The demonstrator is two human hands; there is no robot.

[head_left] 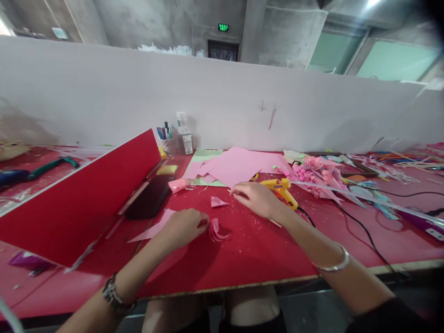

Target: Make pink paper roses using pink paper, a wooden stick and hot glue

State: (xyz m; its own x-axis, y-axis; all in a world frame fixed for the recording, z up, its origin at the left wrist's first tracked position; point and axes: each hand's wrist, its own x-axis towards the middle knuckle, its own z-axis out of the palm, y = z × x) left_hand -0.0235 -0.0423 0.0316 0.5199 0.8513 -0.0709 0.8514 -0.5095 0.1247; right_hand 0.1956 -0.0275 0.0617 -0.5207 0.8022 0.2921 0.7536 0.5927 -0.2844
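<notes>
My left hand (pixel 187 225) is low over the red table, its fingers curled together beside a curled pink paper piece cut into strips (pixel 216 230). Whether the fingertips pinch that piece is hard to make out. Under my left wrist lies a pointed pink paper sheet (pixel 156 229). My right hand (pixel 251 198) is further up and to the right, fingers bent, near a thin white stick whose tip shows by the fingertips; what it holds is too small to tell. Between the hands sits a small folded pink paper cone (pixel 218 202). A yellow glue gun (pixel 282 189) lies right of my right hand.
Pink sheets (pixel 236 166) lie on green paper at the back. A red board (pixel 86 199) stands at left beside a black case (pixel 149 199). Behind are a pen cup (pixel 169 145) and a bottle (pixel 185 140). Pink decorations (pixel 315 173) and black cables (pixel 364 229) are at right.
</notes>
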